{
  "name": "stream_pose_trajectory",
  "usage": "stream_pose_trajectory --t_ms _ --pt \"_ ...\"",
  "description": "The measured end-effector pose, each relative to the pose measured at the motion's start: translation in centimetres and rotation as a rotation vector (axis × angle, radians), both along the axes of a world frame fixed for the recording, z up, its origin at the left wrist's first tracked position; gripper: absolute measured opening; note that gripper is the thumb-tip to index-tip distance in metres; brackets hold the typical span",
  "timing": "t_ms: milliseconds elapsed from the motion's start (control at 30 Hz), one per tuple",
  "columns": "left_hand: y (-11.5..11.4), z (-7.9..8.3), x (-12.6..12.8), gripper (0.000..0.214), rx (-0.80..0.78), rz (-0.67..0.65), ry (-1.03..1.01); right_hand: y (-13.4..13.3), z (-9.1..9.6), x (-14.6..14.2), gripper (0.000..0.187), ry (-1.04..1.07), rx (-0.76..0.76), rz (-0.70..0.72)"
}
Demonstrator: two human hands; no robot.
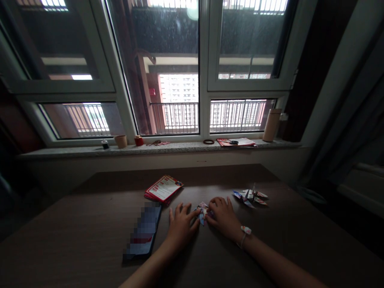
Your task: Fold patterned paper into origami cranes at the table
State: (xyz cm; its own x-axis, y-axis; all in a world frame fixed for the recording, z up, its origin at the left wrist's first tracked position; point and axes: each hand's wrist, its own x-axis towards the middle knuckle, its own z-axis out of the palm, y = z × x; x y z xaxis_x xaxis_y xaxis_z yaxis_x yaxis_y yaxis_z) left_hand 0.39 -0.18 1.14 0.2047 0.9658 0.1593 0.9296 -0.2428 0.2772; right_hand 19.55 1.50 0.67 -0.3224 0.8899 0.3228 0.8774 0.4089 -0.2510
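A small piece of folded, printed paper [203,209] lies on the table between my two hands. My left hand [182,222] has its index finger and thumb on the paper's left edge, with the other fingers curved over the tabletop. From the other side, my right hand [224,218] grips the right part of the paper and covers some of it. A bracelet [246,230] circles my right wrist. Several folded paper pieces [250,197] with pointed tips rest beyond my right hand.
A stack of red-edged printed cards [164,189] lies at the back left, with a phone [144,232] nearer me. On the windowsill [180,149] stand a tan cup [121,141], a small red container [139,140], papers with scissors [235,142] and a bottle [272,125].
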Motion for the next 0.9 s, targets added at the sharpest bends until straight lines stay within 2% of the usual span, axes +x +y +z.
stream_pose_trajectory --t_ms 167,400,600,900 --pt "0.0 0.1 0.0 0.036 -0.008 0.003 -0.007 -0.1 0.0 0.1 0.038 0.039 -0.042 -0.006" --pt "0.0 0.1 -0.1 0.035 -0.007 -0.005 -0.005 -0.3 -0.1 0.2 0.045 0.116 -0.076 0.022" --pt "0.2 -0.3 -0.2 0.031 0.014 -0.014 -0.032 -0.2 0.2 0.8 0.031 0.245 -0.124 0.093" --pt "0.3 -0.6 -0.2 0.044 0.021 -0.006 -0.056 0.7 -0.7 1.3 0.01 0.395 -0.099 0.161"
